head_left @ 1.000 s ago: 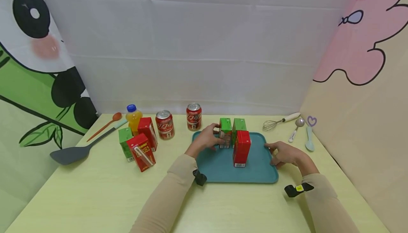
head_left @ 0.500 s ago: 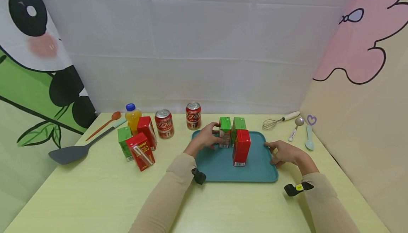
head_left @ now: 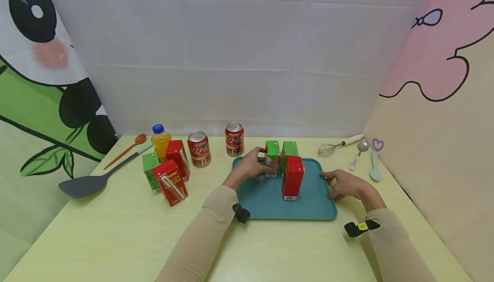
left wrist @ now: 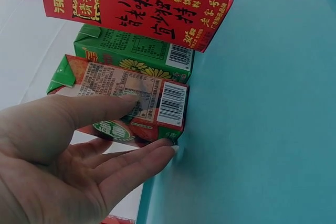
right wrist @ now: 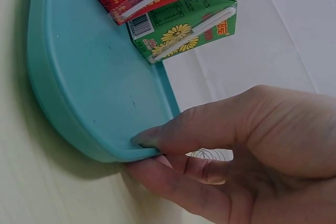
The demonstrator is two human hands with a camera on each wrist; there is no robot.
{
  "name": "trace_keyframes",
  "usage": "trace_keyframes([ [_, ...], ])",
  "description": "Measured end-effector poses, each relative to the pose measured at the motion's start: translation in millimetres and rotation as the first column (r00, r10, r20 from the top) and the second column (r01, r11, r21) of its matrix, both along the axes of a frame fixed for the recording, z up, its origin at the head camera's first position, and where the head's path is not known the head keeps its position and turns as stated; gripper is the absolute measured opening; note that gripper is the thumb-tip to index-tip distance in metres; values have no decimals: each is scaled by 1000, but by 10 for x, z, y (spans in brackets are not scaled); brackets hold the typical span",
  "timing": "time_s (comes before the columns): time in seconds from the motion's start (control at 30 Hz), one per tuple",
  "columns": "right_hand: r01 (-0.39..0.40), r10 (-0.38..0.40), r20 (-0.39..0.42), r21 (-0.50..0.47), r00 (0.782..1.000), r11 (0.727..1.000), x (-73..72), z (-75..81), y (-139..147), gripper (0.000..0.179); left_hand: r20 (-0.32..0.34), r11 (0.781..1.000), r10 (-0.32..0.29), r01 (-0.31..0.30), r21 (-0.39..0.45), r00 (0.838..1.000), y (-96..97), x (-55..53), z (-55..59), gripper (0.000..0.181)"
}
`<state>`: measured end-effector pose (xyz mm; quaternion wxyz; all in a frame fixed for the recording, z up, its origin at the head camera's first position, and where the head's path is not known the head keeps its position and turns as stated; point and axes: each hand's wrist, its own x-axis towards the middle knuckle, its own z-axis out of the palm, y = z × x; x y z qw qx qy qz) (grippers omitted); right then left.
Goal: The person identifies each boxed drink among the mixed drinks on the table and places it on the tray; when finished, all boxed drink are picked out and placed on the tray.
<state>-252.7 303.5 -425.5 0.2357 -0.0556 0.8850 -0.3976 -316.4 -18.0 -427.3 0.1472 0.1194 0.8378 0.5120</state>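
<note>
We had the nearer left hand (head_left: 250, 167) pinching the green-topped drink carton (head_left: 272, 148); carton stood long axis vertical, rear of the teal tray (head_left: 266, 207), just right of that hand. Our right hand (head_left: 346, 184) pinched the tray's right rim.

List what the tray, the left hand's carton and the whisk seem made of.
Tray: probably plastic, satin, with a smooth moulded rim. Carton: likely coated paperboard, printed, with a folded corner flap. Whisk: thin wires suggest metal; finish unclear, pale handle possibly plastic.
</note>
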Motion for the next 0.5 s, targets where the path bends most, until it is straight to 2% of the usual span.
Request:
trace_keyframes([
  [0.5,-7,7,-8,-17,1000,1000,-11,-25,13,80,6,1000,-9,9,-5,1000,-8,-18,-8,74],
])
